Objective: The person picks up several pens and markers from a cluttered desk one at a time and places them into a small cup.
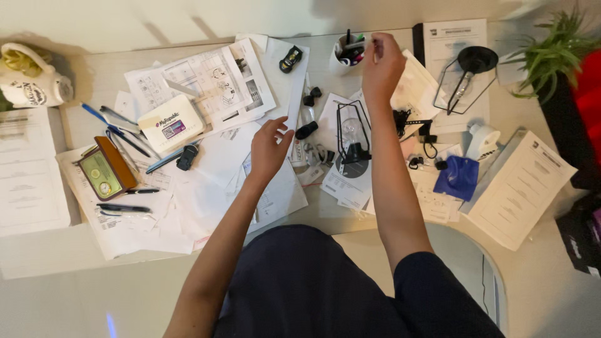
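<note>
- Head view looks straight down on a cluttered pale desk [113, 69] spread with printed sheets and small parts.
- Right hand [383, 66] reaches to the far side, fingers pinched on a thin pen-like stick [374, 50] right at the rim of a small white cup [346, 53] that holds other pens and markers. The stick is mostly hidden by the fingers, so its colour and tip cannot be told.
- By the look of it, the stick is light, stiff and smooth; a pinch between thumb and forefinger around its middle should hold it, and a grip at the very end would let it swing.
- The cup looks light and full of tall things, so it could tip if knocked at the rim.
- Left hand [269, 147] hovers released, fingers spread, over loose white papers [213, 181] near the desk's middle, just left of a black oval piece [307, 130]. It grasps nothing.
- Right of that, between the two arms, a black wire-frame lamp [352, 134] lies on a sheet.
- A second wire frame with a round black top [469, 72] lies to the far right, beside a green plant [554, 50].
- On the left are a white card box [170, 124], blue and black pens [119, 134] and a brown-cased device [106, 168].
</note>
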